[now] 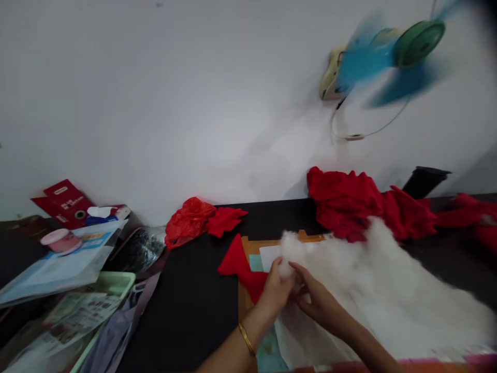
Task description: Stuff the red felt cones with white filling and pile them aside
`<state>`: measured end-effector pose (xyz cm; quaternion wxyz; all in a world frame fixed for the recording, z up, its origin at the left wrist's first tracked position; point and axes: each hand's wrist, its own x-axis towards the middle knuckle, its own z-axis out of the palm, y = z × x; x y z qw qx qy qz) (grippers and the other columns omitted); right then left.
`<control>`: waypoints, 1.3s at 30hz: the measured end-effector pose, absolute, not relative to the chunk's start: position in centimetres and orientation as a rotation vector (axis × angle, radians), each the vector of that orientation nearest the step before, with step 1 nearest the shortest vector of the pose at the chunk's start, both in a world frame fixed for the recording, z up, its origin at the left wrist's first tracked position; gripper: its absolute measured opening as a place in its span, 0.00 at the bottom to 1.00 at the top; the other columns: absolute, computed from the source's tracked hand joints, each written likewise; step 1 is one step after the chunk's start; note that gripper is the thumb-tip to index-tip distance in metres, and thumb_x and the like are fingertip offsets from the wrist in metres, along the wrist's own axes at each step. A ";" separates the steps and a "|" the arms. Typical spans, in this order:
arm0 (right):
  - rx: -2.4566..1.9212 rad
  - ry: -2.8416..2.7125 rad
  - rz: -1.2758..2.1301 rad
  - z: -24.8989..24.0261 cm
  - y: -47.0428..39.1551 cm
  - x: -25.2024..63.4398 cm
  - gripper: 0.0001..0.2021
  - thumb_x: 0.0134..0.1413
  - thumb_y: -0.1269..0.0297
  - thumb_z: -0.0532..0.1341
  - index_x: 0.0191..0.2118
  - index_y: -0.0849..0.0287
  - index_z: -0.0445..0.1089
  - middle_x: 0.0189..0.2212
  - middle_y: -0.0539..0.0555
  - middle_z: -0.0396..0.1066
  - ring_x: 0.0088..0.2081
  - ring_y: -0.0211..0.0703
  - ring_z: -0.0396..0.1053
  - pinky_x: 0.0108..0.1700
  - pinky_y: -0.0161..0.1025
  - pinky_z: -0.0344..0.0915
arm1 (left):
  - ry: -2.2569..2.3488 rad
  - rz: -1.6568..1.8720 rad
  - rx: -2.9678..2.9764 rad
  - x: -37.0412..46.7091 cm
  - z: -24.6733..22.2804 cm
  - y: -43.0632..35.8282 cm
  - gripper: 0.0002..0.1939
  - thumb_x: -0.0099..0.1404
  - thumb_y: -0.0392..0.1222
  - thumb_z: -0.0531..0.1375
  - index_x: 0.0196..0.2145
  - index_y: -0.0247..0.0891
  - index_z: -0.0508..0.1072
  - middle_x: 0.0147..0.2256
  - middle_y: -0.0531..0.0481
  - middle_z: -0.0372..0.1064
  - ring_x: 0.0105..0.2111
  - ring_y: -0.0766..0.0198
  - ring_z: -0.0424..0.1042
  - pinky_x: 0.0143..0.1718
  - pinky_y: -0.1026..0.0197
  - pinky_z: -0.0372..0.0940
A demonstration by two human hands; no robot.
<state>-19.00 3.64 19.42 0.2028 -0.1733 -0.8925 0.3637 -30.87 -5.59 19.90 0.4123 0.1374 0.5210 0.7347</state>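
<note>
A tuft of white stuffing fiber [292, 247] is gathered between my two hands. My left hand [276, 284], with a gold bangle at the wrist, curls round its lower left side. From the right, my right hand [310, 292] pinches the same tuft with bent fingers. Just left of my left hand lies a red fabric piece [238, 261], pointed at its far end; its near end is partly covered by that hand. A big heap of white stuffing [404, 290] spreads over the table to the right of my hands.
Piled red fabric [345, 202] and a black container [425, 181] stand along the wall. A red plastic bag [189, 220] lies at back center. Left are a green basket [130, 282] with papers, a pink-lidded tub [61, 241] and a red box [68, 203]. A blue fan [419, 44] spins above.
</note>
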 end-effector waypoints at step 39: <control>-0.617 -2.175 1.600 20.0 3.3 -17.3 0.34 0.49 0.60 0.62 0.62 0.54 0.51 0.47 0.57 0.66 0.29 0.37 0.65 0.28 0.36 0.66 | 1.730 1.658 0.712 -33.7 20.5 -8.4 0.25 0.41 0.19 0.59 0.35 0.39 0.79 0.34 0.50 0.75 0.36 0.59 0.71 0.40 0.63 0.63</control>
